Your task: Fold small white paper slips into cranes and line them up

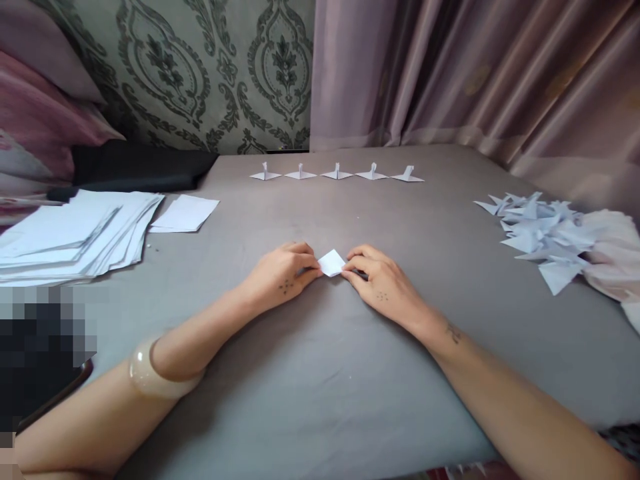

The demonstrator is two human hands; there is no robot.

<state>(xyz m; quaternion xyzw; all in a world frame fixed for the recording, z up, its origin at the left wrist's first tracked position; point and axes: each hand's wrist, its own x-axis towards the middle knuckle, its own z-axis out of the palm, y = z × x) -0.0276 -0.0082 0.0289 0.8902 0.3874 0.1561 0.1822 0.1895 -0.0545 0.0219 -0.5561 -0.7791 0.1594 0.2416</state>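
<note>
A small folded piece of white paper (333,263), diamond-shaped from here, lies between my two hands at the middle of the grey cloth surface (300,373). My left hand (287,270) pinches its left corner between thumb and fingers. On the opposite side, the fingertips of my right hand (377,277) are closed on the right corner. Beyond my hands, several folded paper cranes (337,173) stand in a row with wings spread.
Stacked white paper sheets (75,233) lie at the left, with a few smaller sheets (185,213) beside them. A heap of folded paper cranes (545,230) is at the right, against pale fabric (613,247). Black cloth (145,165) lies at the back left; curtains (450,73) hang behind.
</note>
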